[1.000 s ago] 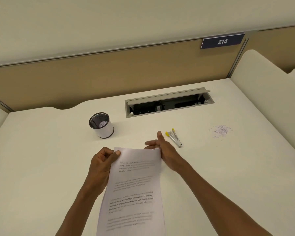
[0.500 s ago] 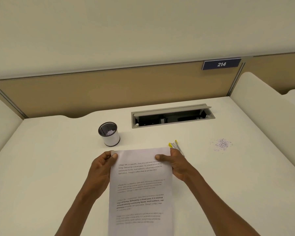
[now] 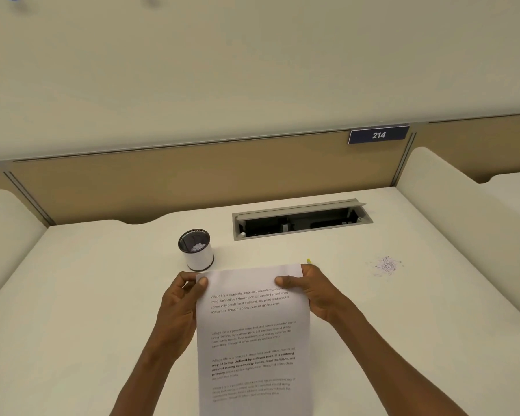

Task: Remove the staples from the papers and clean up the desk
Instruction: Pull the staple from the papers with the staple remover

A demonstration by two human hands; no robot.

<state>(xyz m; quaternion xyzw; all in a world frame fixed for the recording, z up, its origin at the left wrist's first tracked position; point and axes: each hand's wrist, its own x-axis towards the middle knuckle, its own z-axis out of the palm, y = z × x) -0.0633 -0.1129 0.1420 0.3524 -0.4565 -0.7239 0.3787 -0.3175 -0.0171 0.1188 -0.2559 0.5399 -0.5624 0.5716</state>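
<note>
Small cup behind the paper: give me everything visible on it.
The cup is a short upright cylinder with a white side wall, a dark rim, a dark band at its base and a dark inside that looks like mesh. Small pale bits lie at the bottom. It stands on the desk just beyond the sheet's top left corner, near the left hand. Nothing touches it except the desk.
</note>
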